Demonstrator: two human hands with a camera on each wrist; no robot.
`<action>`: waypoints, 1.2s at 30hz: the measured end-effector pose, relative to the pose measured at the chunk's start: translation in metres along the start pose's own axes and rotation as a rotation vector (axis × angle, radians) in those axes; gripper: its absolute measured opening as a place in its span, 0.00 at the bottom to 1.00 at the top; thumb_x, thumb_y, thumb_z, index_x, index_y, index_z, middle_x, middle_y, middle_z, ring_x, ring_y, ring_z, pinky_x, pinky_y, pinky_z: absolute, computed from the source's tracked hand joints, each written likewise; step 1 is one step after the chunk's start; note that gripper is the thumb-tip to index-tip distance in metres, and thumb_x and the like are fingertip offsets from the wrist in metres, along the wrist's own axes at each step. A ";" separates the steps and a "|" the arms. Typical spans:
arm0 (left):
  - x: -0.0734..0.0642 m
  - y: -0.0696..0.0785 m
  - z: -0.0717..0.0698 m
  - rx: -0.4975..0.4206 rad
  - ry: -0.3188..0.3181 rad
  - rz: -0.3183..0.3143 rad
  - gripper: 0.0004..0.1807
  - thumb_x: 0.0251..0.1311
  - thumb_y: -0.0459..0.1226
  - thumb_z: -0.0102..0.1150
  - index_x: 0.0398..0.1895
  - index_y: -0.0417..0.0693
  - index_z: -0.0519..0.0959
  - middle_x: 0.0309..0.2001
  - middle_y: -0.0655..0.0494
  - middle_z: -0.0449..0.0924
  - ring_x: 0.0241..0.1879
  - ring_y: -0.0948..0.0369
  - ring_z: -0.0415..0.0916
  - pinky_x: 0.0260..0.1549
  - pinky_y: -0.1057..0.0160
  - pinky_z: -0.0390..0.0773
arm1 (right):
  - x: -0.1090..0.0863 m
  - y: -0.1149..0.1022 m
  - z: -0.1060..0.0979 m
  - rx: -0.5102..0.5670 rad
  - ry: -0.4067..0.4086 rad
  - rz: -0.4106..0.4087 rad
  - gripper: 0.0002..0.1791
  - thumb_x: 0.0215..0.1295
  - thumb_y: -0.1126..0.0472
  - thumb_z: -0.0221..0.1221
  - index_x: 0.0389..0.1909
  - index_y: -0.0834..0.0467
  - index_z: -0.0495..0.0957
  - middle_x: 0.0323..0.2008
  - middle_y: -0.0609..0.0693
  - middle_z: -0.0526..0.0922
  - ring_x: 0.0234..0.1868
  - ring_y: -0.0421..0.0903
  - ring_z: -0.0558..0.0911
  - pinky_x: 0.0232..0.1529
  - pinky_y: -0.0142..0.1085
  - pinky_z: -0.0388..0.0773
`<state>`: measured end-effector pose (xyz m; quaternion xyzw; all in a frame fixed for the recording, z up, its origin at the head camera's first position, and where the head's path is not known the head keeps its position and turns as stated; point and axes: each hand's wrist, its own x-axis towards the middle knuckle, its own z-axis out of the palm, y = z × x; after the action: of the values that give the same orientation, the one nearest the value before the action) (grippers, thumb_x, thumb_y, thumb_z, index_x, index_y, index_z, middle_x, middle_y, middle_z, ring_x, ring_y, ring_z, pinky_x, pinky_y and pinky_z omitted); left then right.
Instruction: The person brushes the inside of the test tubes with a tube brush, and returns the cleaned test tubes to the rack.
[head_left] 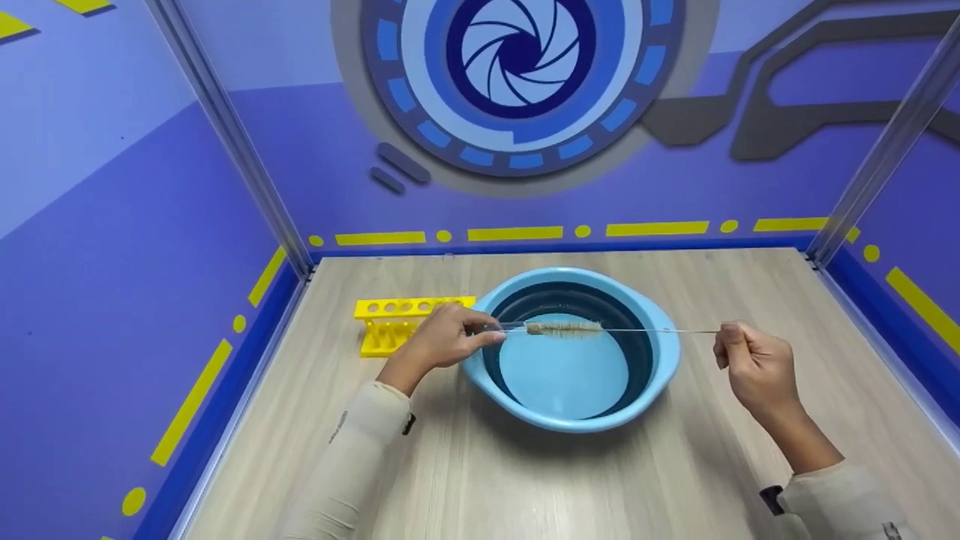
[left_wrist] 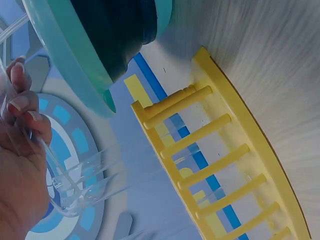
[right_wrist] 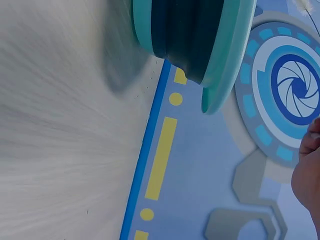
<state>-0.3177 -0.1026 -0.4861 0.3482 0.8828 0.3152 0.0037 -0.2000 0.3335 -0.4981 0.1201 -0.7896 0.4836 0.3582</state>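
Over the blue basin [head_left: 670,352], my left hand [head_left: 450,335] pinches a clear test tube [head_left: 514,326] between thumb and fingers, holding it roughly level. In the left wrist view, the left hand [left_wrist: 22,145] is curled about the clear glass. My right hand [head_left: 761,367] grips the far end of the thin wire handle of a test tube brush [head_left: 566,329]. The tan bristles are in line with the tube, their left end right at its mouth. Only part of the right hand [right_wrist: 309,170] shows in the right wrist view.
A yellow test tube rack [head_left: 415,306] stands left of the basin, partly behind my left hand. Clear tubes [left_wrist: 120,175] stick out of it in the left wrist view. The wood-grain table [head_left: 510,495] is bounded by printed blue panels [head_left: 285,150] at back and sides.
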 end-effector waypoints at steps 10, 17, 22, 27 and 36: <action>0.006 -0.003 -0.007 -0.053 -0.043 -0.010 0.20 0.72 0.57 0.64 0.53 0.55 0.91 0.34 0.61 0.86 0.33 0.63 0.75 0.33 0.68 0.73 | 0.013 0.002 -0.005 0.070 -0.085 -0.061 0.24 0.79 0.78 0.48 0.19 0.62 0.77 0.16 0.46 0.77 0.20 0.34 0.74 0.25 0.26 0.70; 0.005 -0.007 -0.007 -0.162 -0.147 -0.057 0.20 0.74 0.56 0.63 0.53 0.55 0.91 0.30 0.59 0.83 0.32 0.62 0.76 0.32 0.68 0.76 | 0.016 0.014 -0.003 0.207 -0.074 -0.230 0.18 0.74 0.83 0.49 0.23 0.72 0.78 0.20 0.52 0.81 0.25 0.36 0.80 0.33 0.23 0.76; 0.002 -0.007 -0.001 -0.131 -0.116 -0.034 0.20 0.73 0.58 0.63 0.54 0.59 0.91 0.35 0.62 0.88 0.36 0.63 0.76 0.36 0.69 0.76 | 0.015 0.007 -0.006 0.144 -0.076 -0.077 0.23 0.79 0.78 0.47 0.20 0.67 0.77 0.17 0.47 0.79 0.21 0.35 0.77 0.27 0.27 0.72; -0.001 -0.004 0.005 0.015 0.041 0.059 0.18 0.69 0.55 0.68 0.54 0.59 0.91 0.41 0.63 0.92 0.34 0.63 0.75 0.35 0.69 0.72 | 0.015 -0.006 -0.006 0.101 -0.139 0.171 0.29 0.86 0.66 0.45 0.16 0.64 0.72 0.11 0.45 0.72 0.14 0.39 0.69 0.18 0.35 0.63; -0.002 -0.002 0.013 0.160 0.235 0.168 0.16 0.65 0.51 0.74 0.52 0.58 0.92 0.34 0.59 0.90 0.28 0.62 0.73 0.31 0.69 0.69 | 0.011 -0.027 0.001 0.086 -0.137 0.350 0.33 0.88 0.56 0.46 0.17 0.66 0.70 0.09 0.44 0.67 0.11 0.42 0.65 0.15 0.40 0.60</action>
<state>-0.3145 -0.0975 -0.4977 0.3806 0.8672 0.2818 -0.1535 -0.1938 0.3208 -0.4727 0.0287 -0.7997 0.5623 0.2085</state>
